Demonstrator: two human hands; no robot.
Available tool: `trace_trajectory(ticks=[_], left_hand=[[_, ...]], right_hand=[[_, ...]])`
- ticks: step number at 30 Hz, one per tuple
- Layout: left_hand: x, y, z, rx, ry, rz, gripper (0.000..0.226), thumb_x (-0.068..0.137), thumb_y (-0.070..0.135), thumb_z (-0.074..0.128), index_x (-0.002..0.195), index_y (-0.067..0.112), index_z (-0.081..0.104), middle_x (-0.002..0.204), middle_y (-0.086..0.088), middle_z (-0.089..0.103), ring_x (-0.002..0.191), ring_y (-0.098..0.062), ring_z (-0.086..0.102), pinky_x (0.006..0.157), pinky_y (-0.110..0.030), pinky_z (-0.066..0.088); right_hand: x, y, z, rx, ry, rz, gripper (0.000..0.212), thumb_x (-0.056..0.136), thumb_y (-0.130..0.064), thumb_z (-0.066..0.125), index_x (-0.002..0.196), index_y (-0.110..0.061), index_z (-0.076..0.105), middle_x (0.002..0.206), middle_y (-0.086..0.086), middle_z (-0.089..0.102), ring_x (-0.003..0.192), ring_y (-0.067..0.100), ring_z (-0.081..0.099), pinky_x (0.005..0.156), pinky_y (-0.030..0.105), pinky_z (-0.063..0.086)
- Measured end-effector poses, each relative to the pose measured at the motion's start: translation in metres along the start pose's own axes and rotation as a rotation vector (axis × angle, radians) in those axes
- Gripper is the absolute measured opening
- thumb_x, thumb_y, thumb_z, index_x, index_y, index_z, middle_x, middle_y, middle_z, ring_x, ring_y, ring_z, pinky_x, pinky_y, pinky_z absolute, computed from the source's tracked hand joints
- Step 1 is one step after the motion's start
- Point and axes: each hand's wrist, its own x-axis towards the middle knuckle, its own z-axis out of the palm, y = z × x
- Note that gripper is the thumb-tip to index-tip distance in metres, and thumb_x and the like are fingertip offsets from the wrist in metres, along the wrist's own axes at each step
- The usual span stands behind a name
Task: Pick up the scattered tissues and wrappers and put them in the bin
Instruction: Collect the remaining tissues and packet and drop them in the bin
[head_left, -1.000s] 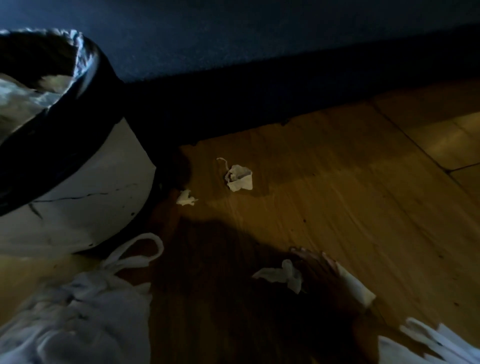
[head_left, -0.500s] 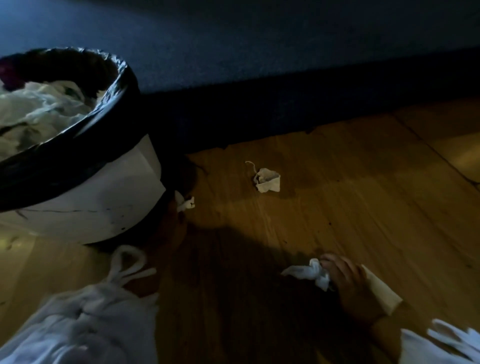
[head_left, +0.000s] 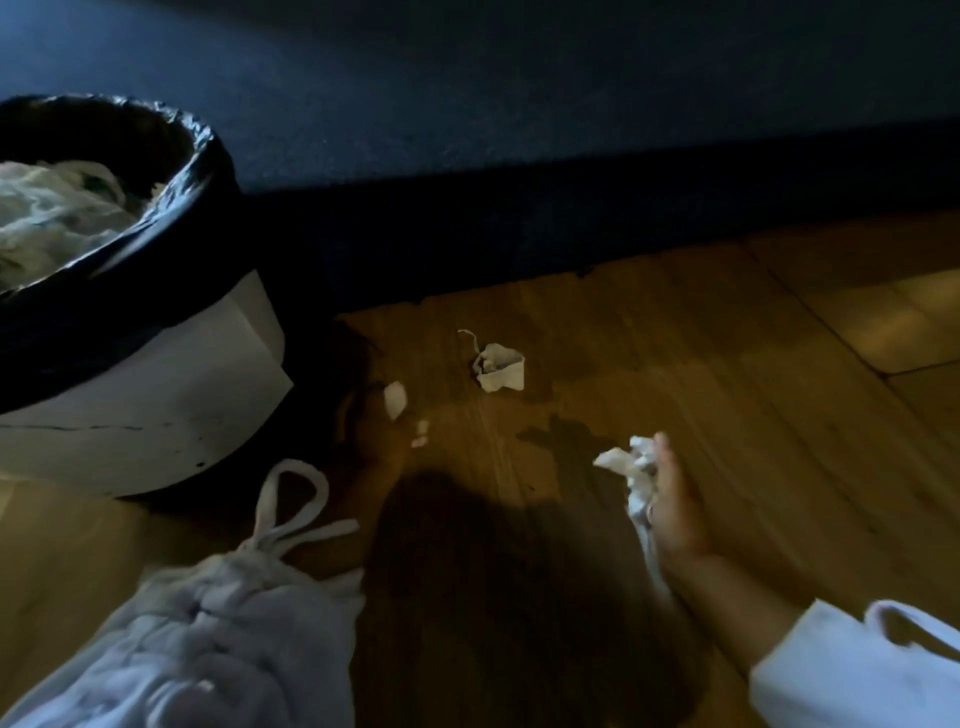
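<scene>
Left hand (head_left: 371, 431) lies in deep shadow just right of the bin (head_left: 156, 405), fingertips at a small white scrap (head_left: 396, 399) on the floor (head_left: 675, 364). I cannot tell whether it pinches the scrap or only touches it. Two crumbs (head_left: 420, 435) lie just beside it. Further right, apart from both hands, sits a tailed piece (head_left: 498, 366), crumpled, with a thin string curling off it. Right hand (head_left: 672, 509) hovers above the boards, fingers curled round a tissue (head_left: 631, 467) whose loose ends stick out past the fingertips.

The step in hand looks like gathering the last bits before a trip to the bin. The scrap is thin and flat, so nipping it by an edge should work better than pressing down on it. The crumbs are probably best swept together first. The bin seems already heaped with white paper near its black liner (head_left: 200, 166), so anything added should go in the middle and be pushed down a little, or it may slide off. The right hand should keep its curl firm, since the tissue's free ends could snag or tear away.

The bin's left part is cut off by the frame. The left fingers are lost in the dark. What the tailed piece is I cannot tell. The tissue's lower end blurs toward the right wrist, and the right sleeve (head_left: 857, 670) runs out of view.
</scene>
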Motion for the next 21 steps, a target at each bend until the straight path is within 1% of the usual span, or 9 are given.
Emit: trace_trajectory(ticks=[3, 5, 9, 12, 14, 15, 17, 19, 21], left_hand=[[0.001, 0.029, 0.028, -0.192, -0.054, 0.138, 0.048, 0.090, 0.003, 0.050, 0.136, 0.011, 0.037, 0.132, -0.017, 0.047, 0.117, -0.032, 0.051, 0.094, -0.043, 0.045], [0.006, 0.048, 0.043, -0.027, -0.145, 0.288, 0.051, 0.089, 0.002, 0.051, 0.136, 0.015, 0.036, 0.133, -0.012, 0.047, 0.117, -0.027, 0.050, 0.090, -0.036, 0.047], [0.019, 0.046, 0.068, 0.299, -0.455, 0.500, 0.067, 0.091, 0.000, 0.046, 0.148, 0.018, 0.015, 0.149, -0.015, 0.028, 0.135, -0.034, 0.033, 0.108, -0.039, 0.032], [0.022, 0.032, 0.080, 0.679, -0.630, 0.554, 0.061, 0.097, 0.024, 0.032, 0.147, 0.030, -0.003, 0.154, -0.015, 0.015, 0.141, -0.031, 0.020, 0.115, -0.036, 0.016], [0.004, 0.025, 0.078, 0.885, -0.551, 0.556, 0.052, 0.099, 0.020, 0.032, 0.148, 0.016, 0.014, 0.155, -0.012, 0.015, 0.143, -0.027, 0.017, 0.113, -0.030, 0.010], [-0.004, 0.015, 0.078, 0.846, -0.456, 0.572, 0.046, 0.098, 0.018, 0.036, 0.143, 0.010, 0.032, 0.151, -0.012, 0.028, 0.139, -0.030, 0.027, 0.111, -0.033, 0.019], [-0.029, 0.002, 0.076, 0.810, -0.282, 0.685, 0.034, 0.089, 0.025, 0.042, 0.112, 0.011, 0.064, 0.118, -0.011, 0.062, 0.106, -0.033, 0.059, 0.088, -0.038, 0.046], [-0.040, -0.021, 0.075, 0.914, -0.147, 0.879, 0.024, 0.084, 0.028, 0.047, 0.082, 0.015, 0.068, 0.083, -0.005, 0.069, 0.074, -0.026, 0.065, 0.067, -0.033, 0.051], [-0.050, -0.024, 0.068, 0.944, -0.152, 0.903, 0.020, 0.082, 0.025, 0.050, 0.074, 0.016, 0.066, 0.073, -0.004, 0.066, 0.064, -0.023, 0.061, 0.060, -0.031, 0.049]], right_hand=[[0.017, -0.015, -0.007, 0.157, 0.122, 0.142, 0.022, 0.092, -0.038, 0.047, 0.084, -0.024, 0.062, 0.090, 0.002, 0.063, 0.090, 0.019, 0.059, 0.090, 0.040, 0.045], [0.027, -0.022, -0.011, 0.289, 0.194, 0.217, 0.017, 0.094, -0.026, 0.047, 0.083, -0.023, 0.060, 0.094, 0.003, 0.061, 0.097, 0.022, 0.058, 0.094, 0.041, 0.045], [0.039, -0.022, -0.020, 0.395, 0.261, 0.220, 0.027, 0.096, -0.009, 0.042, 0.086, -0.027, 0.060, 0.111, 0.005, 0.059, 0.104, 0.022, 0.057, 0.087, 0.035, 0.050], [0.033, -0.005, -0.026, 0.163, 0.219, 0.095, 0.027, 0.098, -0.012, 0.038, 0.095, -0.028, 0.060, 0.118, 0.005, 0.057, 0.107, 0.023, 0.056, 0.084, 0.031, 0.048], [0.026, 0.016, -0.030, -0.106, 0.173, -0.019, 0.022, 0.098, -0.016, 0.039, 0.108, -0.023, 0.058, 0.121, 0.007, 0.054, 0.111, 0.024, 0.054, 0.085, 0.032, 0.046], [0.021, 0.027, -0.033, -0.234, 0.156, -0.090, 0.022, 0.098, -0.019, 0.039, 0.113, -0.022, 0.056, 0.124, 0.009, 0.051, 0.112, 0.026, 0.052, 0.087, 0.035, 0.046], [0.009, 0.049, -0.038, -0.484, 0.071, -0.244, 0.031, 0.094, -0.033, 0.038, 0.116, -0.020, 0.056, 0.128, 0.012, 0.046, 0.112, 0.028, 0.051, 0.089, 0.046, 0.049], [-0.004, 0.065, -0.042, -0.809, -0.049, -0.384, 0.044, 0.089, -0.043, 0.032, 0.120, -0.023, 0.056, 0.133, 0.012, 0.045, 0.118, 0.031, 0.045, 0.093, 0.052, 0.045], [-0.013, 0.070, -0.044, -1.065, -0.132, -0.490, 0.044, 0.087, -0.051, 0.033, 0.125, -0.036, 0.048, 0.135, 0.005, 0.044, 0.123, 0.028, 0.037, 0.093, 0.051, 0.039]])
